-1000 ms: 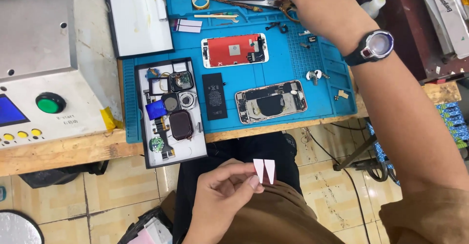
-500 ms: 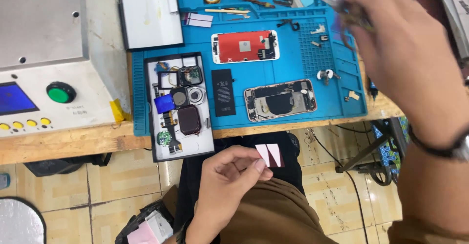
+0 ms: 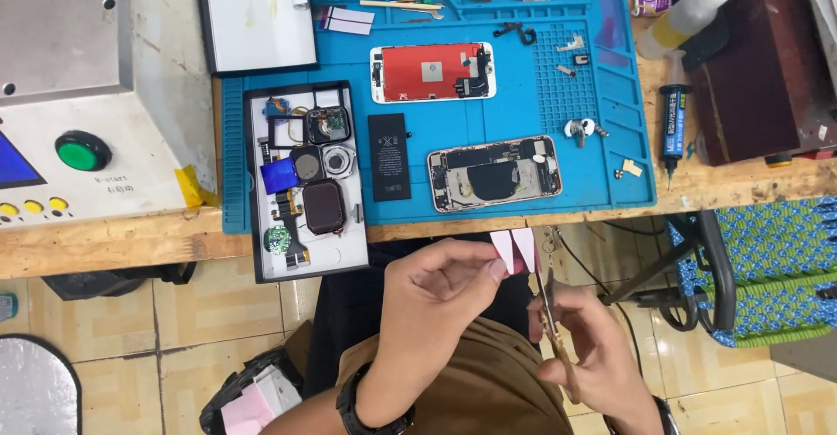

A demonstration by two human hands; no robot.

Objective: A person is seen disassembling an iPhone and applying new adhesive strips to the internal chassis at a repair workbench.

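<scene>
Machine housing (image 3: pixel 78 95) with a green button sits at the desk's left end, beside a blue work mat (image 3: pixel 523 121). On the mat's front-left corner rests a parts tray (image 3: pixel 305 182); then come a loose battery (image 3: pixel 389 157), a red-backed screen assembly (image 3: pixel 433 72) and an opened phone chassis (image 3: pixel 494 173) near the front edge. Below the desk edge, the left hand (image 3: pixel 436 300) has its fingers clamped on a small white adhesive strip (image 3: pixel 513 249) with two pointed tabs. The right hand (image 3: pixel 593 361) has its fingers closed around scissors (image 3: pixel 551 313), blades pointing up at the strip. To cut well, I judge the strip should be held taut and steady, fingertips clear of the blades.
</scene>
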